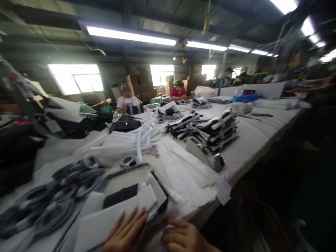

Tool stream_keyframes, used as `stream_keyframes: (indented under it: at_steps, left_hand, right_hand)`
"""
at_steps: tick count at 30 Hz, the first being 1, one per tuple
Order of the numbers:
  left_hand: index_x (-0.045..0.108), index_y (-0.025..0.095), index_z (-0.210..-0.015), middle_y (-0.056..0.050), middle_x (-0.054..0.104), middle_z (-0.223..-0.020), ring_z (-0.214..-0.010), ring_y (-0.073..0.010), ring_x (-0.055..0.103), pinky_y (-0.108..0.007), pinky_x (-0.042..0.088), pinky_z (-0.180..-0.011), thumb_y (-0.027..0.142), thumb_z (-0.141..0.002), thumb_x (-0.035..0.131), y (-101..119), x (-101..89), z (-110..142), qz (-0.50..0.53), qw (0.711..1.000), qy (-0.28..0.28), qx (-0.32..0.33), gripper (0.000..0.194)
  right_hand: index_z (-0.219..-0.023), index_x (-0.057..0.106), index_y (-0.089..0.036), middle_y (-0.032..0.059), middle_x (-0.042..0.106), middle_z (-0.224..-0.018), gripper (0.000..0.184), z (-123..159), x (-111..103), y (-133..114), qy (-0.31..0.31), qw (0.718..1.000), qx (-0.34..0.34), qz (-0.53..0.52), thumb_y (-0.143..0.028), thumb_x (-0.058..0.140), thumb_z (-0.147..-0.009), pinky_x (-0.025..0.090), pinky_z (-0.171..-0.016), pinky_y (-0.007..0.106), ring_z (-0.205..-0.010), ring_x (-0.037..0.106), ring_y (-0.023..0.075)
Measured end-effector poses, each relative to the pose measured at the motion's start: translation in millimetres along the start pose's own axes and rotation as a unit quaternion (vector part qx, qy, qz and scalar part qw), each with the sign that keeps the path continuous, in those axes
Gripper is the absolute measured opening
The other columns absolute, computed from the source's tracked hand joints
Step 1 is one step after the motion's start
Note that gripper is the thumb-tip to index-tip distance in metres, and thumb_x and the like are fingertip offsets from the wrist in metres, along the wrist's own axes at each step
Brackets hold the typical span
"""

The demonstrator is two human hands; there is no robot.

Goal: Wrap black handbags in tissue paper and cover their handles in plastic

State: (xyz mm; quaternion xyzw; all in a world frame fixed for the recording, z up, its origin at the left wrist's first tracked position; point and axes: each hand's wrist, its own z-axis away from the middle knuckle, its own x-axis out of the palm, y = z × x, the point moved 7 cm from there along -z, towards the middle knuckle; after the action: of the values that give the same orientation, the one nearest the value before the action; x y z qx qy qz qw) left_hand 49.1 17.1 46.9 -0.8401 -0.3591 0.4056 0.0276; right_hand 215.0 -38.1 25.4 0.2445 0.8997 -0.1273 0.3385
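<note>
At the near edge of the table, my left hand [127,232] lies with its fingers stretched out on a white padding sheet [91,224]. The sheet covers part of a black-and-white bag [161,189], whose dark panel [120,196] shows behind it. Just to the right, my right hand [183,236] has its fingers curled in beside some clear plastic film [156,229]. Whatever sits between those fingers is hidden. Several coiled straps wrapped in grey and white [54,215] lie left of the bag.
Long white wrapping sheets [183,171] stretch beyond the bag. Farther along stands a stack of wrapped black-and-white bags [216,131], with a tape roll [217,161] near it. White strips [143,136] lie mid-table. Two people [128,99] sit at the far side.
</note>
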Motion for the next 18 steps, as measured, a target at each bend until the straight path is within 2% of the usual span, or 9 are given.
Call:
stream_keyframes:
  at_steps: [4,9,14,18]
  left_hand:
    - [0.065,0.024,-0.119,0.002,0.072,-0.119,-0.111,-0.0183,0.068,-0.037,0.052,-0.102,0.022,-0.095,0.054,1,-1.5,-3,-0.013,0.998,-0.013,-0.062,0.026]
    - [0.066,0.023,-0.118,0.001,0.073,-0.118,-0.114,-0.0173,0.066,-0.039,0.048,-0.108,0.015,-0.094,0.056,4,-8.0,-12,0.014,0.995,-0.009,-0.094,0.027]
    - [0.067,0.021,-0.115,0.002,0.073,-0.119,-0.119,-0.0148,0.063,-0.036,0.028,-0.122,0.013,-0.094,0.056,3,-10.4,-13,0.041,0.992,0.008,-0.120,0.026]
    - [0.068,0.020,-0.113,0.003,0.072,-0.121,-0.119,-0.0163,0.063,-0.039,0.015,-0.126,0.015,-0.095,0.055,4,-10.4,-14,0.037,0.993,0.005,-0.114,0.023]
  right_hand:
    - [-0.091,0.065,-0.014,0.0047,0.078,-0.096,0.023,3,-4,-13,0.006,1.000,0.007,-0.015,-0.010,0.045,-0.100,0.049,-0.106,0.028,-0.098,0.073,0.0137]
    - [-0.094,0.066,-0.015,0.0045,0.079,-0.094,0.020,0,-12,-21,0.016,0.999,0.028,-0.017,-0.010,0.047,-0.099,0.054,-0.099,0.028,-0.092,0.075,0.0160]
    - [-0.103,0.063,-0.016,0.0060,0.080,-0.092,0.023,-20,-28,-17,-0.010,0.999,0.018,-0.033,-0.013,0.041,-0.102,0.056,-0.095,0.027,-0.088,0.076,0.0141]
    - [-0.106,0.063,-0.016,0.0075,0.079,-0.095,0.020,-49,-40,-5,-0.026,1.000,0.001,-0.006,-0.011,0.046,-0.099,0.054,-0.099,0.030,-0.086,0.076,0.0138]
